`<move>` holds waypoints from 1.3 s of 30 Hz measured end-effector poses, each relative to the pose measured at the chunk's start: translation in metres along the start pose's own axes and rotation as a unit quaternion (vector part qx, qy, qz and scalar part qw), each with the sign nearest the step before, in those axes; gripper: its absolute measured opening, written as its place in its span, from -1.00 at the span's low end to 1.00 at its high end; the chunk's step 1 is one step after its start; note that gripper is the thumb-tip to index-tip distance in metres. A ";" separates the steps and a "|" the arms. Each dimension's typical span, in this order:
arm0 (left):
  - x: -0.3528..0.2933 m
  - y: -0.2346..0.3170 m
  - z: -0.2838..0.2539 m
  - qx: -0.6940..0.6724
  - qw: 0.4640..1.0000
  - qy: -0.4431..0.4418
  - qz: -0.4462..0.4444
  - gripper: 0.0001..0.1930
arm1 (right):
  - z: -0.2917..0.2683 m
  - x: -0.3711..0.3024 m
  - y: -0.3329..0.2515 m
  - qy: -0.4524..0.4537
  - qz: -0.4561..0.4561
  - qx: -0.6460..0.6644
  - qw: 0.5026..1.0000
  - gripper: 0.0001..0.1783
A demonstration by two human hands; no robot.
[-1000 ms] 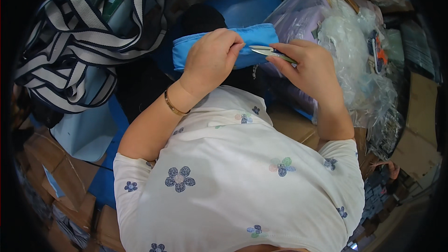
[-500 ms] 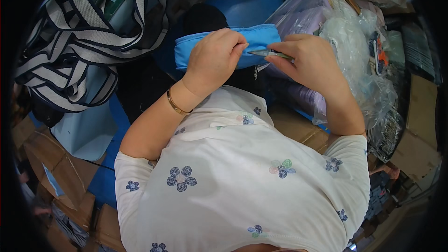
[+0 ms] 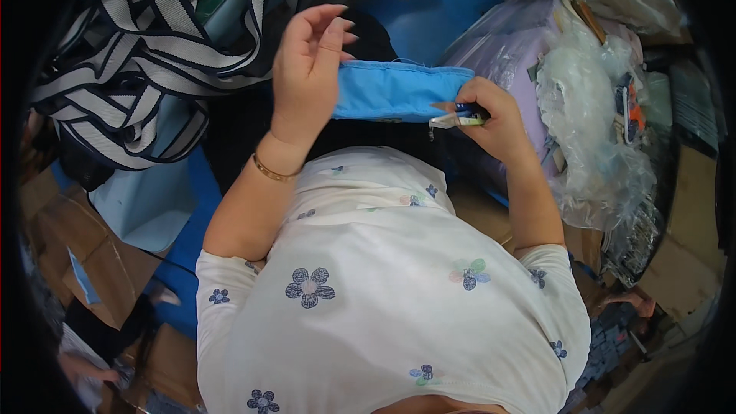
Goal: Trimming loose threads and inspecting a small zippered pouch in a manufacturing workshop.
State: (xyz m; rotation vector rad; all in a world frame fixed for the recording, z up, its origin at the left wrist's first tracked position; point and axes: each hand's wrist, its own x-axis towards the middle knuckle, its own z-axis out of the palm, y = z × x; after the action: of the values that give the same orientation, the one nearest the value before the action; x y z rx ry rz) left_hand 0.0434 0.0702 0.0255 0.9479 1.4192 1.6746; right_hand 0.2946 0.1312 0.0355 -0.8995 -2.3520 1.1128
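A bright blue fabric piece (image 3: 402,92), long and sewn like a flat pouch or band, spans between my hands above my lap. At its left end is my left hand (image 3: 307,69), raised, with its fingers apart and nothing seen in them. My right hand (image 3: 494,116) is closed at the fabric's right end around small thread snips (image 3: 458,117), whose metal tips point left across the lower edge. Whether these fingers also pinch the cloth I cannot tell. Fine loose threads stick up along the upper edge.
Striped grey-and-navy webbing (image 3: 165,54) heaps over a light blue plastic bin (image 3: 149,207) at left. Plastic-wrapped lilac goods (image 3: 502,42) and crumpled clear bags (image 3: 583,123) are piled at right. Cardboard boxes (image 3: 92,241) stand lower left, near another person's hand (image 3: 92,368).
My left hand has come off the middle of the fabric, moving left and up, its fingers opening. The snips have shifted down and right to the fabric's right end.
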 end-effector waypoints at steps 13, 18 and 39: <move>-0.010 0.021 -0.005 0.277 0.876 -0.393 -0.017 -0.78 | -0.007 -0.010 -0.008 -0.070 -0.050 0.183 0.979 -0.82; -0.014 0.008 0.016 0.248 0.894 -0.372 0.013 -0.80 | -0.006 -0.009 -0.009 -0.084 -0.037 0.198 0.976 -0.83; 0.006 -0.013 0.020 0.172 0.936 -0.306 -0.026 -0.81 | -0.028 0.017 -0.040 -0.009 -0.029 -0.212 0.977 -0.68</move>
State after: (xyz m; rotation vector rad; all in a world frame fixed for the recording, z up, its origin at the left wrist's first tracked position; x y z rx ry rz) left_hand 0.0591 0.0863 0.0155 1.4564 1.2929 0.9649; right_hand 0.2833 0.1386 0.0851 -0.9493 -2.6638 0.6033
